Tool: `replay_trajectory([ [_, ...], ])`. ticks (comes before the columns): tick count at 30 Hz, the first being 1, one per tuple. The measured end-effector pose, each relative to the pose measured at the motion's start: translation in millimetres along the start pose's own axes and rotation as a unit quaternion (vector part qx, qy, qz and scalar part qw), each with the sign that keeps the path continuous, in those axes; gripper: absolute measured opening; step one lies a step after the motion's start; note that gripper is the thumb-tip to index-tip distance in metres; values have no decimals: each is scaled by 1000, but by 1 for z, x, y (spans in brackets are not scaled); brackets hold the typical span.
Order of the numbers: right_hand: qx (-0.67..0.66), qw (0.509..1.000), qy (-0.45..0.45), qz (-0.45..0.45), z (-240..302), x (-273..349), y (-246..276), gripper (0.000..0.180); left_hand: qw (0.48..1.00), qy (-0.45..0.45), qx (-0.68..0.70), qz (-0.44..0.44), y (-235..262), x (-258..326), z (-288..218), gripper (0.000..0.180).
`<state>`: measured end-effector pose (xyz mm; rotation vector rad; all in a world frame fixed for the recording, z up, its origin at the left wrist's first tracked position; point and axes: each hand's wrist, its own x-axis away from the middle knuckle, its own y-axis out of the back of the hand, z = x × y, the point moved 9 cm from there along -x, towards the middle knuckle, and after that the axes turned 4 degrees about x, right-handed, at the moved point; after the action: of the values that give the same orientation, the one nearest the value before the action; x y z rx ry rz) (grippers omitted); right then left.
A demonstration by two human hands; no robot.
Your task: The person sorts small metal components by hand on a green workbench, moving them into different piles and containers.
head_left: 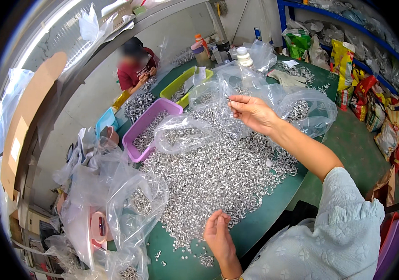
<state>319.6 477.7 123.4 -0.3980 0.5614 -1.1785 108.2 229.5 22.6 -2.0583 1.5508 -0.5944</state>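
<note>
Right hand (254,114) pinches 1 piece (228,98); left hand (219,234), cannot tell. 2 trays (171,107) hold some; loose heap (209,179), apparently unhandled, nears table's (275,199) right edge.

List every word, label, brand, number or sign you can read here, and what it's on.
Yellow bag: printed, too small to read.
Green bag: printed, too small.
Co-worker's dark red shirt: pale marks, blurred.
I can quote no text from this picture.
</note>
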Motion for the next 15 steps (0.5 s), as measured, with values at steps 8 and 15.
replay_trajectory([
  [8,-204,973,-48,94,-17,4,-23,18,999,3,-28,-24,3,2,3,19],
  [15,-280,954,-73,83,-16,11,-25,12,999,10,-30,-6,-4,0,13,19],
])
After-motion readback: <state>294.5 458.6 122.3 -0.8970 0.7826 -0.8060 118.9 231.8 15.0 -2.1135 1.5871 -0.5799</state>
